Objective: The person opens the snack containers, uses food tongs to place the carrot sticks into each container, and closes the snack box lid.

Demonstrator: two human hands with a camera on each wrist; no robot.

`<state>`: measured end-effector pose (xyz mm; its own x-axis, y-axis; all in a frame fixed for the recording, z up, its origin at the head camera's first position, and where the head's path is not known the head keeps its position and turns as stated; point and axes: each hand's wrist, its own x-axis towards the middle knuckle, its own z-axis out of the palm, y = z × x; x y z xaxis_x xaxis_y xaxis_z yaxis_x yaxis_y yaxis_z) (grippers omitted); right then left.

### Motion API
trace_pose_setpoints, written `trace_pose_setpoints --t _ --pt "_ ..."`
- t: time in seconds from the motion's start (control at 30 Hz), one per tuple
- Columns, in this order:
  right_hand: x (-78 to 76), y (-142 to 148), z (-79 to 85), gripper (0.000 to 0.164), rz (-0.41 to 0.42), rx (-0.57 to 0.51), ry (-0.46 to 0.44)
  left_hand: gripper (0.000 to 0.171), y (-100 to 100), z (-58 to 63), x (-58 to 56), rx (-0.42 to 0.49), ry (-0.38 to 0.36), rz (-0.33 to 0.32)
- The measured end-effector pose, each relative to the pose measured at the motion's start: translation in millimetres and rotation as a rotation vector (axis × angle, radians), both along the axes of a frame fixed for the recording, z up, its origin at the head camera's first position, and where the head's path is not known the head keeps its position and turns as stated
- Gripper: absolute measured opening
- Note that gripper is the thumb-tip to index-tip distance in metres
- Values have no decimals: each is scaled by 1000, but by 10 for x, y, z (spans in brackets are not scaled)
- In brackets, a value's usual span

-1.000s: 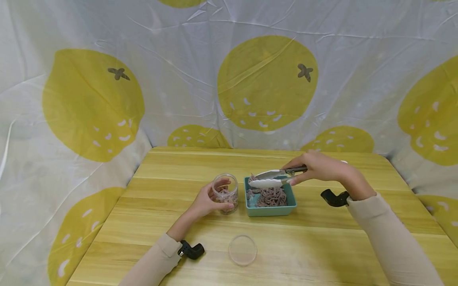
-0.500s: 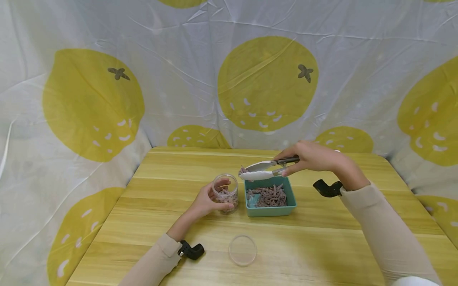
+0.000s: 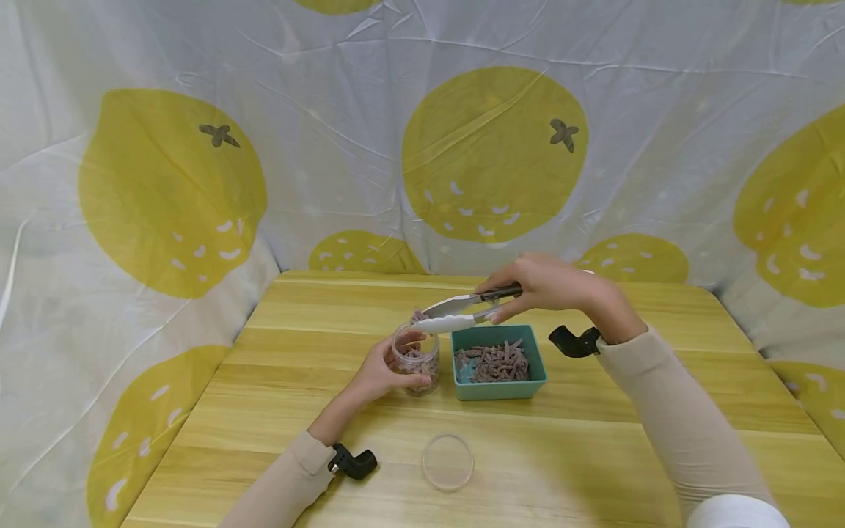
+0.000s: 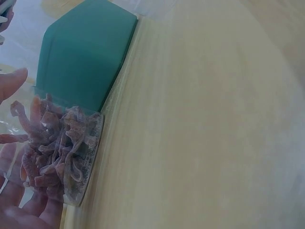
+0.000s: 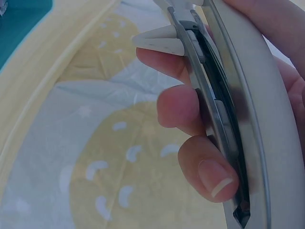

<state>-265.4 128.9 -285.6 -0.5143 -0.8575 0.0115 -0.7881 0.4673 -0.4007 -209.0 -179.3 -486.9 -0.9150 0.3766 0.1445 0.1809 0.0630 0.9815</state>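
Observation:
My left hand (image 3: pixel 378 375) grips a clear, open-topped jar (image 3: pixel 432 348) standing upright on the table, fingers and thumb around its sides. Brownish-purple strips (image 4: pixel 57 148) show through its wall in the left wrist view. In my right hand (image 3: pixel 554 284) is a pair of metal tongs (image 3: pixel 452 323) with white scalloped tips. Between those tips are a few more strips (image 3: pixel 419 316), over the jar's far rim. Fingers wrap the tongs' handles (image 5: pixel 252 119) in the right wrist view. A teal box (image 3: pixel 498 390) just right of the jar contains a heap of similar strips (image 3: pixel 502 362).
A round, clear lid (image 3: pixel 449 490) lies flat on the wooden table (image 3: pixel 561 455), nearer the person than the jar and box. Behind the table hangs a pale curtain (image 3: pixel 330 161) printed with yellow fruit. Each wrist carries a black camera mount (image 3: pixel 573 342).
My right hand has lifted the tongs with strips out of the teal box and carried them left to the jar's mouth. The left hand and jar have stayed in place.

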Motion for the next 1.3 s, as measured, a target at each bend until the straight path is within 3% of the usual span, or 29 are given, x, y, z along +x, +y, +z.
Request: trace_pose_setpoints --t 0.23,0.47,1.0,1.3 --pt "-18 -104 -86 51 27 3 -2 76 -8 18 25 -29 -52 29" --pt "-25 -166 -144 54 45 29 -6 91 -11 13 25 -32 -49 40" --pt "6 -218 -168 54 14 54 8 77 2 37 40 -18 -68 36" --pt "-8 -134 -232 60 -9 -1 -23 76 10 24 21 -24 -44 33"
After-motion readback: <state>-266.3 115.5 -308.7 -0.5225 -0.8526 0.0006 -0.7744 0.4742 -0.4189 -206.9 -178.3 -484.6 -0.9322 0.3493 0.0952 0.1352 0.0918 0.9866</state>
